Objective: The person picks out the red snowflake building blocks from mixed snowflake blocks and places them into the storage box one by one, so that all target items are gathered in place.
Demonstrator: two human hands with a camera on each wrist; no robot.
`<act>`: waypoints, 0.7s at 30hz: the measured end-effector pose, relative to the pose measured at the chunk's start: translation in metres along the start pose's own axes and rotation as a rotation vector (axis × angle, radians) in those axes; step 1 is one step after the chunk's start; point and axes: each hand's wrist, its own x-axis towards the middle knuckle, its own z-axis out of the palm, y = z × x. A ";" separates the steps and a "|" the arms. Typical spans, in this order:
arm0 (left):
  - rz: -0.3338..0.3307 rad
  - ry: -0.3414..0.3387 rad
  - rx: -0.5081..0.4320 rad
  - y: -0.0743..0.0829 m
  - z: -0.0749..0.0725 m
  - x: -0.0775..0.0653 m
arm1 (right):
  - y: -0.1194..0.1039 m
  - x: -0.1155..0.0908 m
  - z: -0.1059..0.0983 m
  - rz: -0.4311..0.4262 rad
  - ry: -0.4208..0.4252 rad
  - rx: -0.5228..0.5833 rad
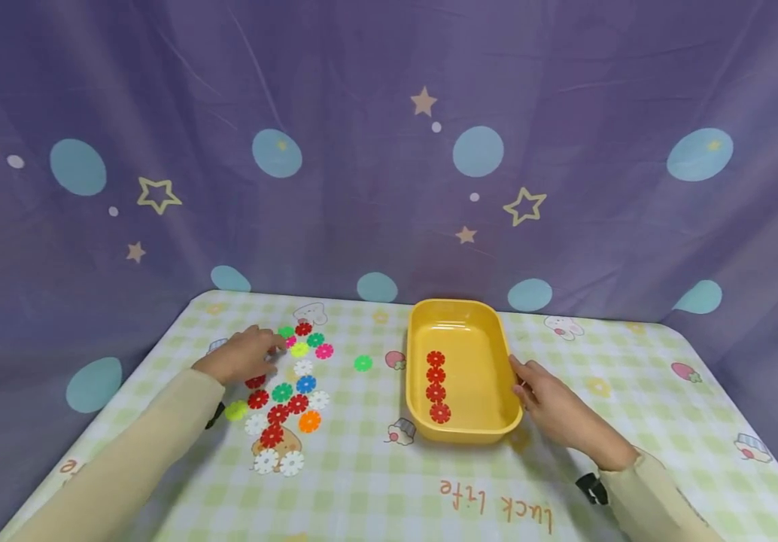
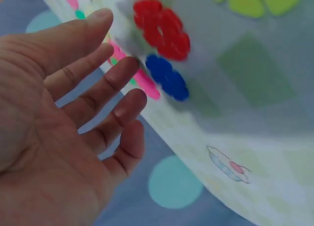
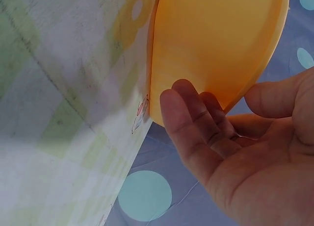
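Observation:
My left hand (image 1: 247, 355) hovers over the left edge of a scatter of notched plastic snowflake discs, its fingers loosely bent. In the left wrist view the palm (image 2: 49, 138) shows nothing held, and red discs (image 2: 162, 30) and a blue disc (image 2: 167, 78) lie beyond the fingertips. With my right hand (image 1: 558, 406) I hold the right rim of a yellow tray (image 1: 490, 361). In the right wrist view the thumb (image 3: 272, 99) is at the rim and the fingers (image 3: 184, 123) are against the outer wall. Inside the tray, several red discs (image 1: 436, 374) form a line.
Among the loose discs are a green one (image 1: 363, 363), an orange one (image 1: 310, 421), a yellow-green one (image 1: 236, 410) and white ones (image 1: 291, 464). The checked tablecloth (image 1: 362, 489) covers the table. A purple curtain (image 1: 375, 188) hangs behind its far edge.

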 end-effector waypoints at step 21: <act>0.149 -0.084 -0.157 -0.028 0.007 -0.020 | 0.003 0.000 0.002 -0.020 0.026 0.018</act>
